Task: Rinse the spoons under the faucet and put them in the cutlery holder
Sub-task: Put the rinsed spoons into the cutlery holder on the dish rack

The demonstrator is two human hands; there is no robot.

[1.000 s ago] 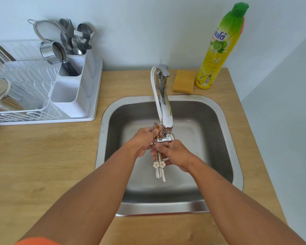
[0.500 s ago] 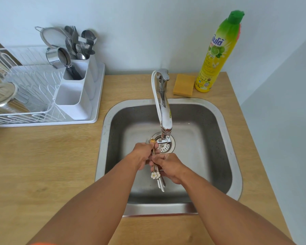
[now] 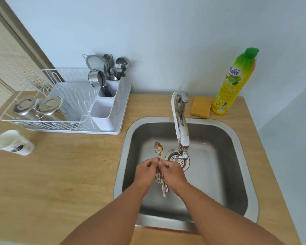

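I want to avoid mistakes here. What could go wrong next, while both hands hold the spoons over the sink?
1. The spoons are a loose bundle pinched by the left hand and right hand; one may slip into the sink.
2. The holder stands far left across the counter, so they may drip there.
3. Its back compartment is crowded; new spoons may jam.

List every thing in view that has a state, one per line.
Spoons: bunched, held over the sink, beside the spout.
Left hand: grips the spoons.
Right hand: grips the spoons.
Faucet: no water stream visible.
Cutlery holder: front compartment empty, back ones filled.
Cup: on its side.
Bottle: upright, capped.
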